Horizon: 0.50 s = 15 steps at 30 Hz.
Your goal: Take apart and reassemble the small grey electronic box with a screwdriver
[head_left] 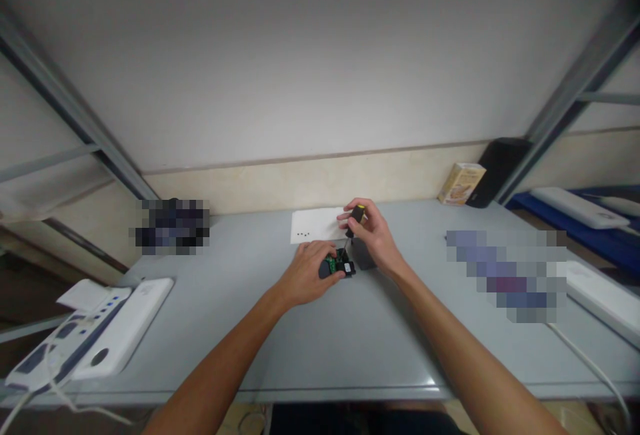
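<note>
My left hand (311, 271) is closed around the near and left sides of a small black device with an exposed green circuit board (341, 264), which rests on the grey table. In my right hand (369, 227) is a black screwdriver with a yellow end (356, 215). Its shaft slants down to the board; whether the tip sits in a screw is too small to tell. Behind the hands lies a white sheet of paper (315, 222) bearing several tiny dark pieces, apparently screws. A flat dark piece (364, 256) lies beside the device, partly under my right hand.
On the left of the table (310, 348) stand a white power strip (75, 338) and a white flat case (127, 325) with cables. A yellow box (461, 184) and a black speaker-like object (500, 170) stand back right. Another white strip (600, 295) lies at right. Two patches are pixelated.
</note>
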Available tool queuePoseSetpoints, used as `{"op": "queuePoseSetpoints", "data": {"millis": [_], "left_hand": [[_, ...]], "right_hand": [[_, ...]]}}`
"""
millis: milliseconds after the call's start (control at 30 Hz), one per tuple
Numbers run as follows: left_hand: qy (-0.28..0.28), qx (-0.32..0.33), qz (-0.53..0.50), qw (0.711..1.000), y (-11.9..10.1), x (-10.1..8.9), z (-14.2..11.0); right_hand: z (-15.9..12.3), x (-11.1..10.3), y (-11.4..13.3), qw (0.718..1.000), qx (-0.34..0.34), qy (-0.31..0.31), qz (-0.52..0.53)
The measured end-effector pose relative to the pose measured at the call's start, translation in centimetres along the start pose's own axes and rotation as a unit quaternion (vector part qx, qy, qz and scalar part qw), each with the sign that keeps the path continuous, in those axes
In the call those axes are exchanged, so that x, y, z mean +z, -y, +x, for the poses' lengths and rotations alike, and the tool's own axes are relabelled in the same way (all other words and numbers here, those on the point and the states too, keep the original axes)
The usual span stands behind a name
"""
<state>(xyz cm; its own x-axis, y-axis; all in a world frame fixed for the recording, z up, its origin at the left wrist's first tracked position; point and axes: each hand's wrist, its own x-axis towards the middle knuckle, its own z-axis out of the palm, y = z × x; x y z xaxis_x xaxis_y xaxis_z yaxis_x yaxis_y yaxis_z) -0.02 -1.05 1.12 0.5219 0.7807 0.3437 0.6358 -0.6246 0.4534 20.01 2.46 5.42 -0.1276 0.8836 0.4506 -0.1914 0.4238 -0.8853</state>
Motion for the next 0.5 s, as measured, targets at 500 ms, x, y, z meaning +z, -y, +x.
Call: {"op": "queuePoseSetpoints", "data": {"millis": [500], "left_hand": [[-0.001,0.004,0.000,1.000,-0.13,-0.35,0.01]], "right_hand": [[0.16,-0.18,-0.37,0.999,-0.012,-0.040,0.007]]}}
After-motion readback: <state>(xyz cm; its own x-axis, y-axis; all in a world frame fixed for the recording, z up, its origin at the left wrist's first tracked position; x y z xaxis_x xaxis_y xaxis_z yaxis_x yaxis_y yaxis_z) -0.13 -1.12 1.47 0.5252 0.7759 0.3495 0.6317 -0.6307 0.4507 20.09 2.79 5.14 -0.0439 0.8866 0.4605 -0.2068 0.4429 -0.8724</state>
